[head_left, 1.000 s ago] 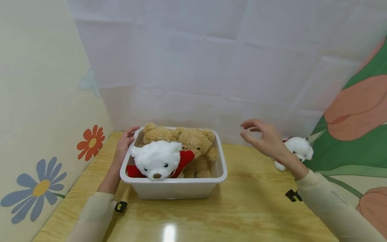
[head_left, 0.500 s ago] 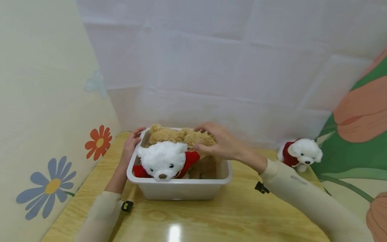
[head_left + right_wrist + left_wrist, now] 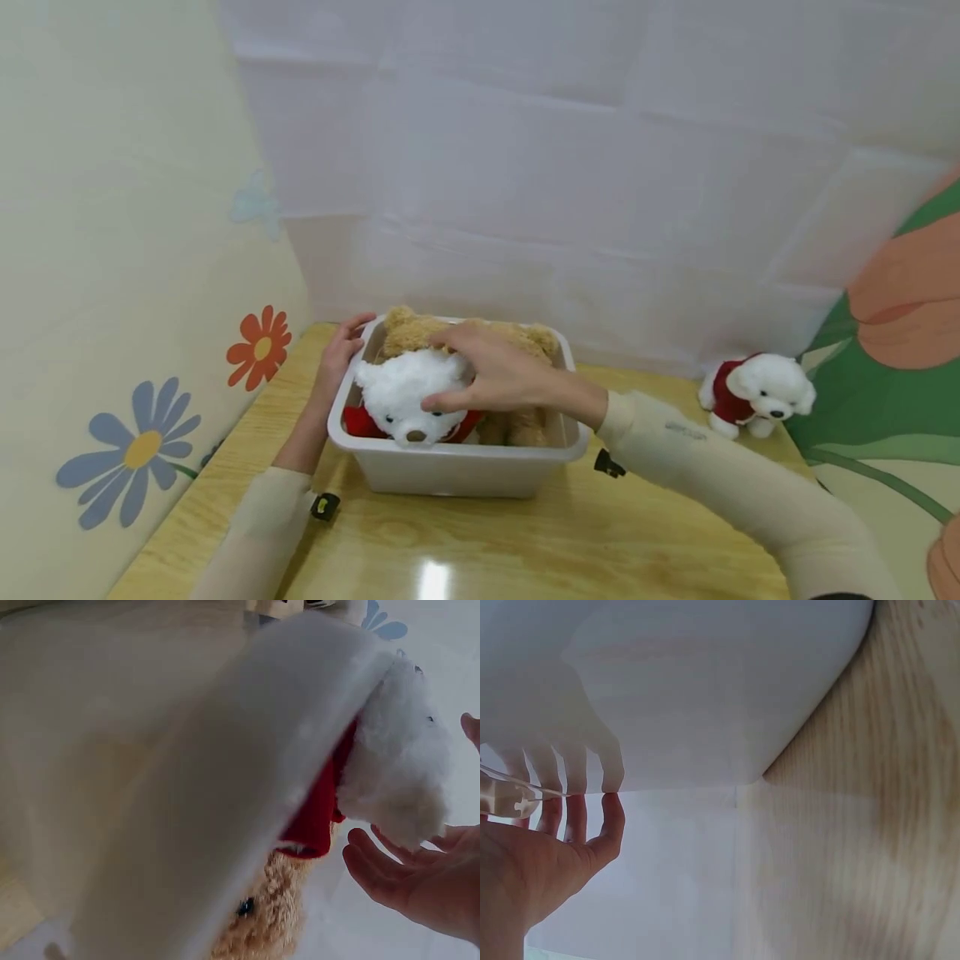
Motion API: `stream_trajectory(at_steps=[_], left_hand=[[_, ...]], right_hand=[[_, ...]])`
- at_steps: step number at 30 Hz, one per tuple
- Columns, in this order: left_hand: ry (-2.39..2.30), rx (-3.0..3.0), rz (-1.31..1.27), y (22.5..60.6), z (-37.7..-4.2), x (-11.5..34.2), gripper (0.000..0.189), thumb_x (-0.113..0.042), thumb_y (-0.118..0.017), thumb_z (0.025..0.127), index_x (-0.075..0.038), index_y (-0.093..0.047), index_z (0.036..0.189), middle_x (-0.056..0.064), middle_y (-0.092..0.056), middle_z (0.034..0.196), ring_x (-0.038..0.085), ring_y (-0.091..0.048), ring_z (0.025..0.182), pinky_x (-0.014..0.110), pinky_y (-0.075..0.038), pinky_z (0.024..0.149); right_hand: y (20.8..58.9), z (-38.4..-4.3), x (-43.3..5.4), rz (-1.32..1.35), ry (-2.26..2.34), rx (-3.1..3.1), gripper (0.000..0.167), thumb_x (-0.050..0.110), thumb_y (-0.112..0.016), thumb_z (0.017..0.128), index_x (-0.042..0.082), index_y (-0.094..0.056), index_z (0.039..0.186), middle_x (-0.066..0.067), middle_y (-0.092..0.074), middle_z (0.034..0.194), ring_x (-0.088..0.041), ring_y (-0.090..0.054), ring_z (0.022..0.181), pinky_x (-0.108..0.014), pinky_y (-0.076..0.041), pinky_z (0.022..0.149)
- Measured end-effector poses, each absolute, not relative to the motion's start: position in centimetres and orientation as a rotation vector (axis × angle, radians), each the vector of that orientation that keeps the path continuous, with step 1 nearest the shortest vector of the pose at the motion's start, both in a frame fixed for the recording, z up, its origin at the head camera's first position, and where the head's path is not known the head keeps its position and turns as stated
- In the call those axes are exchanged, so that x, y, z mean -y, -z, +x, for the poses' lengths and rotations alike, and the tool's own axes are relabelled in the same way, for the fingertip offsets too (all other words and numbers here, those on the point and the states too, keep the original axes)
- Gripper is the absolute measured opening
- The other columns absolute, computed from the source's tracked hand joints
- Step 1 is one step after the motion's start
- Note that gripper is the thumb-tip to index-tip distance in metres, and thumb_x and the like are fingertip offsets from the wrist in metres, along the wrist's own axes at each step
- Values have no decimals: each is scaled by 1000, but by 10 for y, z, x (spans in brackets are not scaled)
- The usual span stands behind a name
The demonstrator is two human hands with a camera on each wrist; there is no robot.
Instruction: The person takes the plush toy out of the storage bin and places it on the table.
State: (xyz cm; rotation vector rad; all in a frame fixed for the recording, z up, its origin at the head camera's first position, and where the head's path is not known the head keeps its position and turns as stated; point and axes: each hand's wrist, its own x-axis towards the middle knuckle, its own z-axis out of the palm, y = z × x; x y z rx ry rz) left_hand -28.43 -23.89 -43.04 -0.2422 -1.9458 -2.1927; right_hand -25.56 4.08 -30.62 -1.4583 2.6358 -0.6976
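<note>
A white plastic tub (image 3: 450, 472) stands on the table, packed with plush toys. At its front left sits a white teddy bear (image 3: 401, 392) with red arms. Two tan teddy bears (image 3: 408, 335) lie behind and beside it, partly covered by my right hand. My left hand (image 3: 337, 358) rests at the tub's left side, its fingertips touching the wall in the left wrist view. Over the white bear's head reaches my right hand (image 3: 501, 372), thumb and fingers spread wide. The right wrist view shows those fingers (image 3: 375, 866) close beside the white fur, not closed round it.
A white plush dog (image 3: 768, 390) in a dark red top sits on the wooden table (image 3: 637, 517) at the far right. A pale sheet (image 3: 525, 167) hangs behind, and flower-printed panels (image 3: 142, 250) stand at both sides.
My right hand has swung left from beside the dog, past the tan bear, to the white bear's head. The left hand stays at the tub's side.
</note>
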Motion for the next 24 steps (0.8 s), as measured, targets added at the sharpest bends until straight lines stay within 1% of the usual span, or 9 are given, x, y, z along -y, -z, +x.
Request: stream_trajectory(at_steps=[4, 7, 9, 14, 18, 24], left_hand=[[2178, 1956, -247, 429, -283, 239, 50, -9, -27, 106, -2, -35, 155, 20, -37, 154, 33, -36, 138, 56, -29, 112], [2165, 1970, -263, 429, -282, 239, 50, -10, -27, 106, -3, -36, 155, 20, -37, 154, 34, -36, 139, 58, -28, 112], [2154, 1977, -273, 429, -282, 240, 50, -10, -27, 106, -3, -36, 155, 20, -37, 154, 35, -35, 139, 58, -28, 112], [2161, 1961, -277, 429, -285, 239, 50, -8, -27, 105, 0, -36, 154, 22, -37, 153, 35, -36, 139, 56, -28, 113], [2168, 1951, -273, 429, -287, 239, 50, -7, -28, 105, 0, -37, 153, 22, -38, 153, 34, -36, 138, 56, -28, 113], [2164, 1950, -271, 431, -287, 240, 50, -8, -28, 104, -1, -38, 153, 22, -39, 151, 33, -39, 136, 54, -31, 111]], right_hand=[[311, -255, -31, -1429, 741, -2589, 94, 69, -70, 82, 13, -46, 153, -3, -51, 146, -16, -50, 124, -37, -48, 93], [314, -254, -27, -1449, 741, -2577, 96, 67, -73, 81, 11, -44, 154, -4, -50, 147, -16, -50, 124, -36, -50, 90], [316, -254, -25, -1477, 727, -2582, 95, 64, -75, 82, 10, -44, 154, -4, -51, 145, -16, -51, 122, -34, -50, 88], [319, -252, -24, -1492, 734, -2618, 89, 59, -78, 82, 11, -48, 151, -2, -55, 137, -14, -54, 112, -28, -51, 79], [320, -251, -24, -1469, 727, -2652, 85, 58, -79, 81, 13, -51, 148, -1, -55, 135, -13, -54, 110, -27, -51, 77], [323, -249, -23, -1449, 732, -2672, 79, 58, -78, 82, 13, -56, 143, -1, -55, 132, -13, -55, 106, -26, -51, 74]])
